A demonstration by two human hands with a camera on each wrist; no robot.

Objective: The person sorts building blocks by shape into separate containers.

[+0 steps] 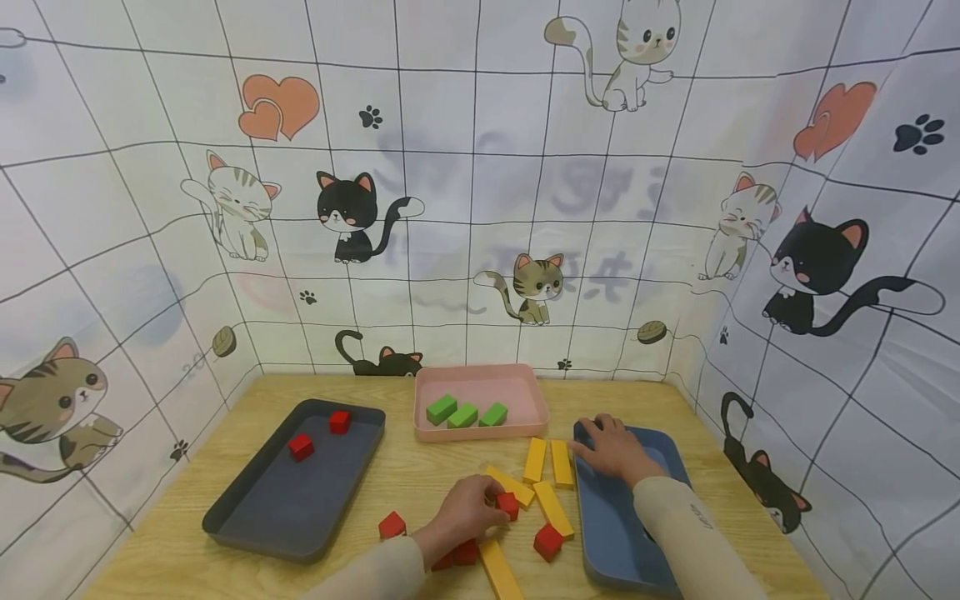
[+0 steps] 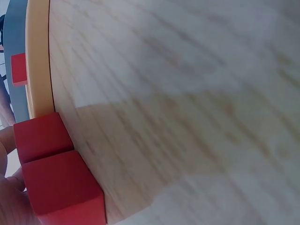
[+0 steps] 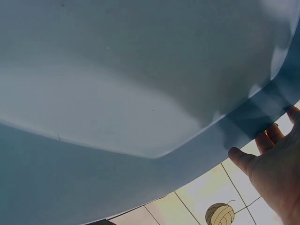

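Our left hand pinches a red cube, with a yellow block near its three o'clock; the dark gray tray lies at nine. Our right hand, fingers loosely extended, touches the blue tray.

The left arm is angled forward and to the right, its grip drawn into a pinch, with fingers curled toward the thumb. The right arm is extended farther forward and angled leftward, its grip turned back upward, fingers loosely spread. Both forearms are covered by pale sleeves; both wrists are bared.
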